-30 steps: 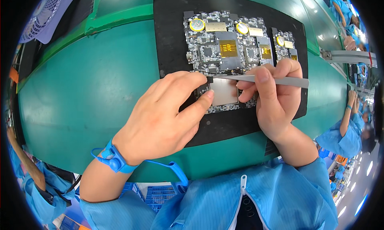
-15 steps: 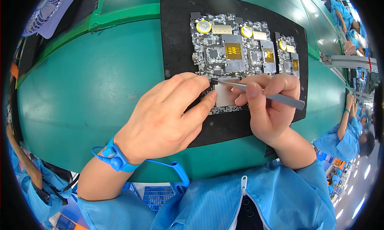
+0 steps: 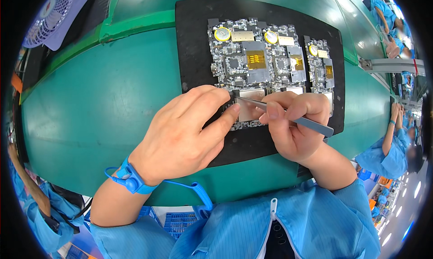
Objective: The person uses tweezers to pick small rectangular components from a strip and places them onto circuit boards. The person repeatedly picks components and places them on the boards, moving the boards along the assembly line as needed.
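A dark circuit board [image 3: 224, 51] with a round coin cell and a gold-coloured patch lies on a black mat [image 3: 194, 38], joined side by side with a similar board [image 3: 282, 54]. My left hand [image 3: 182, 130] rests at its lower left edge, thumb and index finger apart, the thumb tip touching near a silver metal plate [image 3: 251, 106]. Its other fingertips are hidden. Grey tweezers [image 3: 311, 125] are pinched in my right hand [image 3: 297, 126], slanting left. Their tips meet a small black part [image 3: 236, 93] beside my left index finger.
Another board [image 3: 320, 65] lies on the mat's right side. The mat sits on a green worktop [image 3: 103, 96]. A blue wrist strap [image 3: 131, 178] with a coiled cord is on my left wrist. A purple fan [image 3: 54, 18] stands far left; co-workers [image 3: 383, 151] sit at right.
Mat and boards appear slightly further left and lower in view. My right hand has shifted left and the tweezers' rear end has dropped, while their tips stay by my left index finger.
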Motion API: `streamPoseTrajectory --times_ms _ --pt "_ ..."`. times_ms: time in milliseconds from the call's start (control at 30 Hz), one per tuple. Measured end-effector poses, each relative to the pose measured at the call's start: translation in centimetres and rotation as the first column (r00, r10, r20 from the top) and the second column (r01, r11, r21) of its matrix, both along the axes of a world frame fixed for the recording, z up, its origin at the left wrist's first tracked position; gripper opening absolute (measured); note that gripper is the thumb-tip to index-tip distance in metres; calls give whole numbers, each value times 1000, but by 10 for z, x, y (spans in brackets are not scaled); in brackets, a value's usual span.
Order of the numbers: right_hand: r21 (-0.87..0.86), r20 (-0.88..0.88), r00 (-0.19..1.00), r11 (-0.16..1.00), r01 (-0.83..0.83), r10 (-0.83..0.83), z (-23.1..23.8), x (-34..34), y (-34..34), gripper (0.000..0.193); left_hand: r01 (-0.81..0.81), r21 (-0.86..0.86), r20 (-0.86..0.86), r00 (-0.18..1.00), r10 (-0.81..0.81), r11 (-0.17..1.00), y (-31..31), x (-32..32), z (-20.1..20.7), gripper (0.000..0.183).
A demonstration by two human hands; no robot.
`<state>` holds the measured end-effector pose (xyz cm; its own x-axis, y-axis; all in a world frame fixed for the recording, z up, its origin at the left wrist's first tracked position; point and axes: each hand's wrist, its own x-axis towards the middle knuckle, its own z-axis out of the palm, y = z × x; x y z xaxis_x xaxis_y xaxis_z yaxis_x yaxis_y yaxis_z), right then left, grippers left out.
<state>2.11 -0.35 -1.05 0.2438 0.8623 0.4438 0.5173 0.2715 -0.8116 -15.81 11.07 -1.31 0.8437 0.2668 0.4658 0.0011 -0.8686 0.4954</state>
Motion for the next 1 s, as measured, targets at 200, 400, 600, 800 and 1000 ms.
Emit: streamPoseTrajectory --times_ms 200,400,600,800,1000 --pt "69 -111 988 993 -97 105 3 5 1 22 -2 2 4 1000 2 1000 -1 -1 0 41" --pt "106 -101 992 992 -66 77 -2 7 2 20 19 11 2 1000 -19 1000 0 1 0 41" --pt "96 8 1000 995 23 -24 -6 7 -1 19 27 25 -44 999 -26 999 0 1 4 42" --pt "66 55 996 995 -70 67 4 14 -3 18 32 69 -121 992 -23 997 -5 2 6 43" --pt "267 -67 997 964 -16 36 7 17 -4 19 -10 142 -202 979 39 990 -19 7 18 45"
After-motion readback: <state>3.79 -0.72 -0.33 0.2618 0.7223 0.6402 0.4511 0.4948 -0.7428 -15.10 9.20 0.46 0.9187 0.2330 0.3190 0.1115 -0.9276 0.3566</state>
